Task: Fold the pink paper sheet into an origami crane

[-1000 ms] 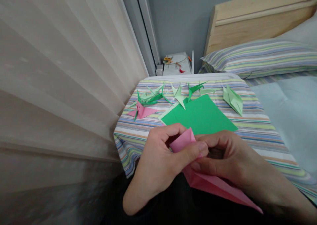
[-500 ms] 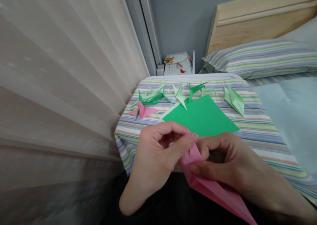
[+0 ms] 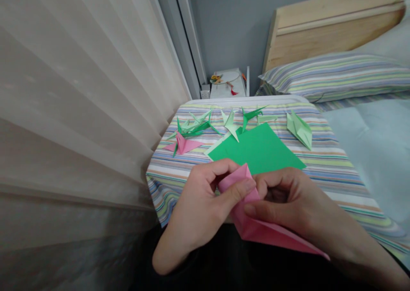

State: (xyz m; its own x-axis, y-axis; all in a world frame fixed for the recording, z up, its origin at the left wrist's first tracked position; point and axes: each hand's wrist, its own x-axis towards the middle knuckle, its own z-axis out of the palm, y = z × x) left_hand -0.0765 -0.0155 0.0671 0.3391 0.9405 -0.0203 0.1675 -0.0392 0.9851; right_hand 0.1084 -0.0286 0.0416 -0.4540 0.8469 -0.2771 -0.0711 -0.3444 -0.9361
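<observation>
A partly folded sheet of pink origami paper [image 3: 256,229] is held between both hands, in front of the table's near edge. My left hand [image 3: 205,210] pinches its upper part, thumb on top and fingers behind. My right hand [image 3: 291,205] grips the paper lower down, its thumb pressed on the near face. One long pointed flap stretches to the lower right beneath that hand. The fingers behind the paper are partly hidden. Just beyond the hands lies a stack of green paper sheets [image 3: 256,148].
Several green folded cranes [image 3: 200,126], a pink crane [image 3: 184,144] and a light green folded piece [image 3: 300,128] lie on the striped cloth [image 3: 323,171]. A curtain [image 3: 96,111] hangs close on the left. A bed with a striped pillow [image 3: 336,75] stands at right.
The paper has turned between my fingers: its long flap has swung upward, and more of its upper end shows above my left thumb. Both hands keep their hold.
</observation>
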